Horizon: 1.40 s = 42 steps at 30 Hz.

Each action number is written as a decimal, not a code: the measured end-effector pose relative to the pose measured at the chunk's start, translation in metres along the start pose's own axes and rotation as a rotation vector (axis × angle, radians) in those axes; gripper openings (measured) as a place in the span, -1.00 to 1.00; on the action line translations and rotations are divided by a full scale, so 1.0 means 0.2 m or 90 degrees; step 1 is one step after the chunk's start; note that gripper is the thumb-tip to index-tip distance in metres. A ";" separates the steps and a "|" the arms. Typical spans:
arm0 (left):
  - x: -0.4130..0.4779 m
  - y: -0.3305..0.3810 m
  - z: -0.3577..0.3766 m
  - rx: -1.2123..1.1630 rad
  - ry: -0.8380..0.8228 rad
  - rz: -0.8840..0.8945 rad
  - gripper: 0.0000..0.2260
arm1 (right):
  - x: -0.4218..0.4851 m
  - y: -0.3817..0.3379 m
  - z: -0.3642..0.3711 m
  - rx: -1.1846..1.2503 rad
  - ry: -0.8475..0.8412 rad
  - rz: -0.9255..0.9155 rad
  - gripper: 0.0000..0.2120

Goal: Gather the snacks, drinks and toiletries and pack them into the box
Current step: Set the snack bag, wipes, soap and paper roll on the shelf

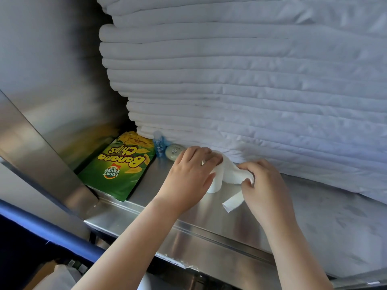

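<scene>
Partly hidden, white paper roll (217,176) under left hand (188,174), right hand (266,185) pinching its tail

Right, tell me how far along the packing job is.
Done: nothing visibly packed; no box clearly shows in this view. In hand: the left hand and right hand both hold a white tissue roll over the metal shelf. Left: the banana chips bag, the small blue bottle and the round soap lie on the shelf beside the stacked white linens.
</scene>
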<state>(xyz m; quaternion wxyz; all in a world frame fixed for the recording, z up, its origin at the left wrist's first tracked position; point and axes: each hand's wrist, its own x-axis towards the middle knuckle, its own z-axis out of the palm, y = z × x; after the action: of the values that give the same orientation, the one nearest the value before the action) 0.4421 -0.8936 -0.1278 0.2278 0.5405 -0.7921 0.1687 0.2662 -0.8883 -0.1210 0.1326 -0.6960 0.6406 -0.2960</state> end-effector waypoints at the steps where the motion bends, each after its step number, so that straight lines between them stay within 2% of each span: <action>1: 0.00 0.00 0.00 -0.005 0.001 -0.004 -0.66 | 0.00 0.00 -0.01 -0.009 -0.006 0.001 -0.64; 6: 0.01 0.02 0.00 -0.014 0.013 -0.039 -0.70 | -0.03 0.00 -0.01 -0.029 -0.016 0.020 -0.55; 12: 0.03 0.03 0.02 -0.009 0.021 -0.064 -0.72 | -0.04 0.01 -0.01 -0.053 -0.027 0.050 -0.56; 19: 0.06 0.06 0.06 -0.017 0.057 -0.091 -0.72 | -0.05 0.00 -0.02 -0.064 0.034 0.034 -0.71; 24: 0.07 0.07 0.07 0.006 0.031 -0.122 -0.69 | -0.06 0.00 -0.02 -0.053 0.062 0.003 -0.73; 27: 0.06 0.04 0.07 0.002 0.014 -0.093 -0.63 | -0.07 0.01 -0.02 -0.048 0.077 -0.001 -0.79; 29: 0.03 0.01 0.06 -0.058 -0.002 -0.049 -0.58 | -0.07 0.02 -0.03 -0.045 0.081 0.002 -0.84; 33: 0.01 -0.05 0.05 -0.126 -0.101 0.017 -0.44 | -0.08 0.03 -0.04 -0.031 0.087 -0.002 -0.88; 35: 0.02 -0.06 0.06 -0.128 -0.141 0.024 -0.44 | -0.08 0.03 -0.04 -0.021 0.087 -0.003 -0.88; 42: 0.04 0.00 0.06 -0.115 -0.054 0.006 -0.55 | -0.10 0.03 -0.04 0.014 0.083 -0.008 -0.90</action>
<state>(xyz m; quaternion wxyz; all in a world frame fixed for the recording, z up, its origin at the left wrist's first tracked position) 0.4380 -0.9057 -0.1336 0.2406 0.5206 -0.8158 0.0747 0.2559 -0.8680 -0.1227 0.0965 -0.6780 0.6400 -0.3484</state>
